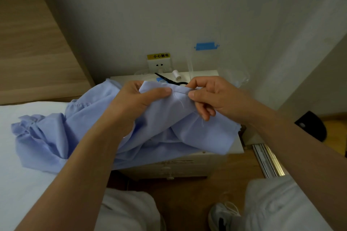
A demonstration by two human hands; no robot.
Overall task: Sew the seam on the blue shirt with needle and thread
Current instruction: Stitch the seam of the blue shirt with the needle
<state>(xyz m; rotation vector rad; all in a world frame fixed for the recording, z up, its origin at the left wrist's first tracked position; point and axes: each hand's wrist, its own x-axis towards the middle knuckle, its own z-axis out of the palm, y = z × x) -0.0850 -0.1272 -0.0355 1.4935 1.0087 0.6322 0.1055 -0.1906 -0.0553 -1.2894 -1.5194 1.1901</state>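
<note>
The blue shirt [169, 129] is lying draped over the nightstand [234, 148] and the bed [28, 174], with its folded seam edge [180, 91] raised between both hands. The left hand [139, 99] is pinching the fold under its thumb, and the right hand [212, 95] is pinching it just beside. A pale thread [181, 103] is trailing below; the needle cannot be made out. The stitching step appears to be under way, and the next move is calling for taut fabric and a steady pull-through. Scissors [169, 80] and a white spool [176, 75] are lying behind
</note>
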